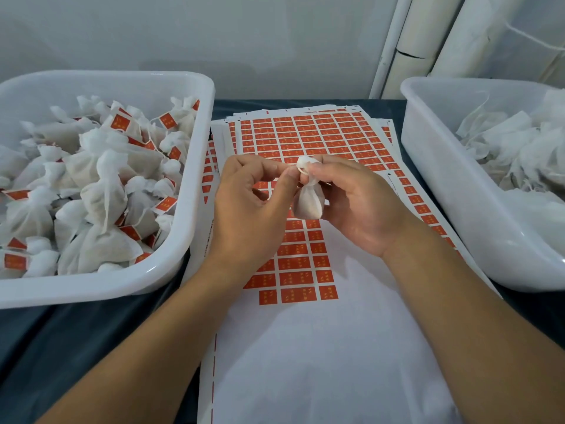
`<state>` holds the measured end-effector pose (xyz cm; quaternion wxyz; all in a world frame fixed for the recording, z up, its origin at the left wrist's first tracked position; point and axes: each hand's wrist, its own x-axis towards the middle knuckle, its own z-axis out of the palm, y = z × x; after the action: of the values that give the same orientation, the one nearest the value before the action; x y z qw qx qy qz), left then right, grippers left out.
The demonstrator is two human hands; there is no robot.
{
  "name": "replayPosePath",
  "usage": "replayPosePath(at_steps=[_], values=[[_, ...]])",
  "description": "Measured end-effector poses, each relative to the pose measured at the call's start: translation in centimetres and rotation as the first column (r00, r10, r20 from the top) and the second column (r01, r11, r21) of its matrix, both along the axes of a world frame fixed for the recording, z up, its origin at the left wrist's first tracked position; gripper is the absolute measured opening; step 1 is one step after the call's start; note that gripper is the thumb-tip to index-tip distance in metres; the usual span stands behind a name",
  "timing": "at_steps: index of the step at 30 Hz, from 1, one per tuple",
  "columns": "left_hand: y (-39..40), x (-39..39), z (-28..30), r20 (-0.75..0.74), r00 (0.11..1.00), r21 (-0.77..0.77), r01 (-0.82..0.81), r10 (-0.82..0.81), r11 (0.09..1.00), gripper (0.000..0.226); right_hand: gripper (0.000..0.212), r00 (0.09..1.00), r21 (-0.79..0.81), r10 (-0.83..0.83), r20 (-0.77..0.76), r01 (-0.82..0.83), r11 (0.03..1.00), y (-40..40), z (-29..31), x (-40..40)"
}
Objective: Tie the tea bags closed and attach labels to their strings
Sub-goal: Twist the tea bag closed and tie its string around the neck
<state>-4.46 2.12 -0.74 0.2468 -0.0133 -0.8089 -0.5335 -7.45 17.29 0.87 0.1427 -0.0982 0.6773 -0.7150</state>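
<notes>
A small white tea bag (307,203), its soft gauzy fabric gathered into a narrow neck above a rounded, filled pouch, hangs upright between a person's two hands above the middle of the table. The right hand (357,206) pinches the neck between curled fingers and thumb, the ruffled top of the bag poking out above them. The left hand (247,206) has its thumb and forefinger closed on a thin white string (298,170) that loops at the neck; the remaining fingers are loosely curled.

Directly beneath the hands lies a stack of label sheets (305,139), flat white paper printed with a grid of small orange-red rectangular stickers; the near part of the top sheet is bare backing where rows are missing.

To the left stands a smooth white plastic tub (171,270) with rounded corners, heaped with tied bags (101,191), crumpled white pouches, many showing an orange-red label on the string. To the right, a second white tub (443,179) of the same kind holds a looser pile of unlabelled bags (513,148), flatter and rumpled, with pale strings trailing.

Tubs and sheets rest on a dark cloth-covered table (76,347). Behind, against a pale wall, lean white pipes (406,50).
</notes>
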Motion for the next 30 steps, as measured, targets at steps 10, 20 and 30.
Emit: replayPosePath(at_steps=[10, 20, 30], values=[[-0.05, -0.24, -0.49, 0.044, 0.998, -0.094, -0.034, 0.038, 0.995, 0.017, 0.018, 0.998, 0.130, -0.055, 0.008, 0.053, 0.990, -0.13, -0.49, -0.46], [-0.15, -0.09, -0.60, -0.014, 0.998, -0.143, -0.061, 0.059, 0.988, 0.029, 0.019, 0.997, 0.157, -0.077, -0.009, 0.077, 0.985, -0.33, -0.58, -0.37], [-0.24, -0.08, -0.76, 0.067, 0.998, 0.014, -0.008, 0.007, 1.000, 0.007, 0.019, 0.988, 0.231, -0.129, -0.080, 0.144, 0.962, -0.14, -0.53, -0.32]])
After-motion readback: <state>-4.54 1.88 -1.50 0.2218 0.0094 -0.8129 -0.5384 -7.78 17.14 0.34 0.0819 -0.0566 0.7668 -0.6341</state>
